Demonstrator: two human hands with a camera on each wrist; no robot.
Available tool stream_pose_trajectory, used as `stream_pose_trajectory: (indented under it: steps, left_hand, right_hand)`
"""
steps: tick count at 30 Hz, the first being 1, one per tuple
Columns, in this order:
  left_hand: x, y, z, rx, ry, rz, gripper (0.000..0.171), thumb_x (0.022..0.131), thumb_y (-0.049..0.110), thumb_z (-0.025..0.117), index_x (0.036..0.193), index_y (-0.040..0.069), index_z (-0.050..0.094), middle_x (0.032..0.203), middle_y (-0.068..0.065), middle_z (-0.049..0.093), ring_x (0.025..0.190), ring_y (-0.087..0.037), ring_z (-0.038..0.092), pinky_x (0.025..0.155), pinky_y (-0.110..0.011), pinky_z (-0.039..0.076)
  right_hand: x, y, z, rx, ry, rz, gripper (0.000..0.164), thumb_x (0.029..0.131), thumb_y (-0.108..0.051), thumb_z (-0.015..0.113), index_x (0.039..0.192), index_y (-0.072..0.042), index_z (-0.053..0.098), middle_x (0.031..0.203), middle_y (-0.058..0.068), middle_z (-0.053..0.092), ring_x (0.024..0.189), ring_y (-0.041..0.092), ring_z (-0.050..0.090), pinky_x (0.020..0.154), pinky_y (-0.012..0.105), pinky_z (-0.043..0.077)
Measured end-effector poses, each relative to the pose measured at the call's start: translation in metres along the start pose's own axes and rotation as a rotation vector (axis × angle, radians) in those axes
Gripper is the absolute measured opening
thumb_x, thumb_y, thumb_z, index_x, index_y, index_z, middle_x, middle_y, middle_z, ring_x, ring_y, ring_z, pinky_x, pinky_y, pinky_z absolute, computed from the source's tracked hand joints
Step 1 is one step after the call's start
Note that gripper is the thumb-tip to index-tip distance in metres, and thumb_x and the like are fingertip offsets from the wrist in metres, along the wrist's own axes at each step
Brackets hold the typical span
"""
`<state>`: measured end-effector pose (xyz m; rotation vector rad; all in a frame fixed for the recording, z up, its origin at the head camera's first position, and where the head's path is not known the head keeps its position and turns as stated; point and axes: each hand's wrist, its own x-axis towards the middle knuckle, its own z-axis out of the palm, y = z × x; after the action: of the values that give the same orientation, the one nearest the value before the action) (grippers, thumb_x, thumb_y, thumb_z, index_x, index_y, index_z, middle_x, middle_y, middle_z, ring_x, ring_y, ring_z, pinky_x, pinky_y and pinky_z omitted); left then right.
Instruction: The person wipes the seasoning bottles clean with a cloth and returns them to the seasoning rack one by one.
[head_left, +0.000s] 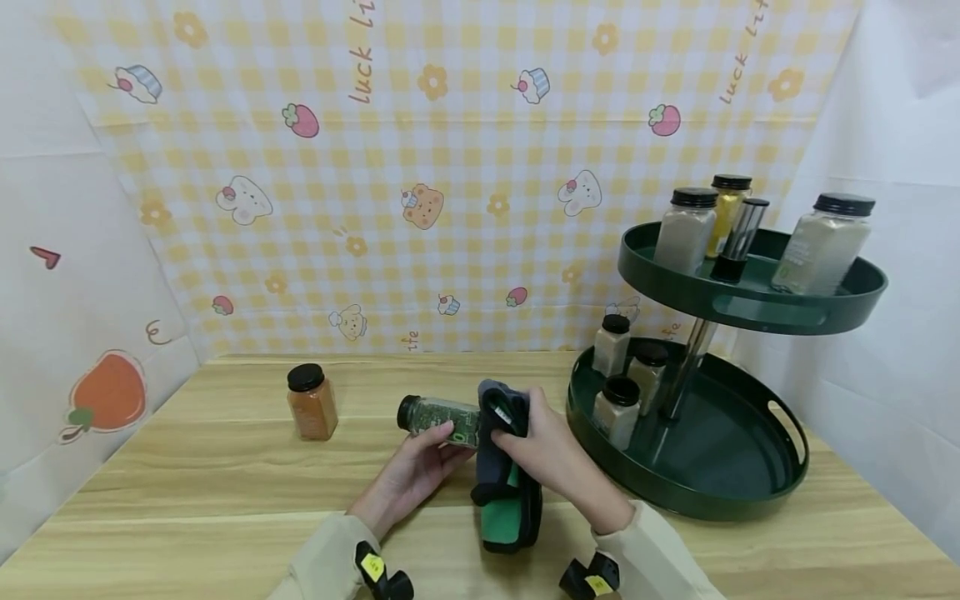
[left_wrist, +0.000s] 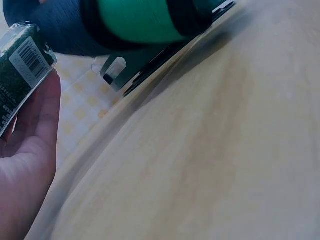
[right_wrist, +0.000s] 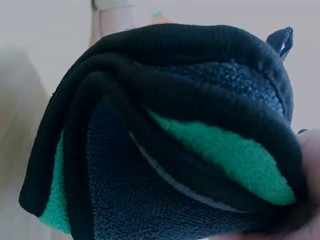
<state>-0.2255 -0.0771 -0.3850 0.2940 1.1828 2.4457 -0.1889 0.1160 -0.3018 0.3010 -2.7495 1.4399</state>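
Observation:
My left hand holds a spice jar of green dried herbs, thumb on its near side and fingers beneath. The jar lies sideways above the table, black lid to the left; its base end meets the cloth in the head view. A barcode label shows on it in the left wrist view. With my right hand I grip a folded cloth, dark blue-grey and green with black edging. Its layered folds fill most of the right wrist view and hide most of that hand.
A jar of orange-brown spice stands on the wooden table at left. At right is a green two-tier rack; its upper tray bears several black-lidded jars, the lower tray several smaller ones. A checked curtain hangs behind.

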Motion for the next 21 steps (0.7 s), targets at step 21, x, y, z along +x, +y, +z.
stream_pose_trajectory:
  steps: [21]
  left_hand:
    - [-0.001,0.0,0.0,-0.012,-0.034,-0.011,0.038,0.092,0.014,0.052,0.125,0.009,0.034,0.118,-0.003,0.051,0.107,-0.013,0.057,0.099,-0.031,0.043]
  right_hand:
    - [0.012,0.018,0.004,-0.041,0.018,0.058,0.05,0.083,-0.018,0.066,0.12,0.0,0.038,0.108,0.023,0.058,0.09,0.028,0.061,0.07,0.039,0.051]
